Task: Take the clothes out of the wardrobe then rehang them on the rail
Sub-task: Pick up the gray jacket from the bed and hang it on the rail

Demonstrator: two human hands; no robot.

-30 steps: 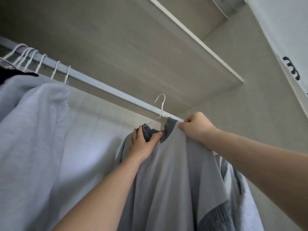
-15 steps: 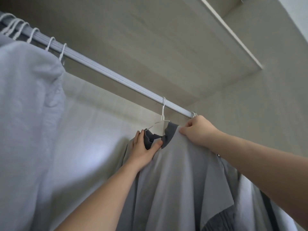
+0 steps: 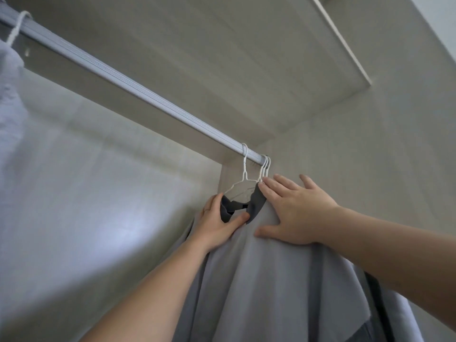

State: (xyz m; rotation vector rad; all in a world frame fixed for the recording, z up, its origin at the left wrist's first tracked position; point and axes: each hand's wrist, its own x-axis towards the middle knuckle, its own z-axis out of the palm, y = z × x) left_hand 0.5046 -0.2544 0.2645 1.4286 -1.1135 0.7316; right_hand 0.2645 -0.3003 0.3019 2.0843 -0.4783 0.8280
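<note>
Grey cotton shirt with a darker collar hangs on a thin white wire hanger hooked over the ribbed silver rail, near its right end. My left hand pinches the collar, probably to seat it on the hanger. My right hand lies flat with fingers spread on the shoulder just beside it, likely pressing the cloth toward the neighbouring white hangers.

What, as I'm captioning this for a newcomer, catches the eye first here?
At centre, the left hand grips the dark collar of a grey shirt, while the right hand lies flat on its shoulder. Its white hanger hooks over the grey rail near its right end.
</note>
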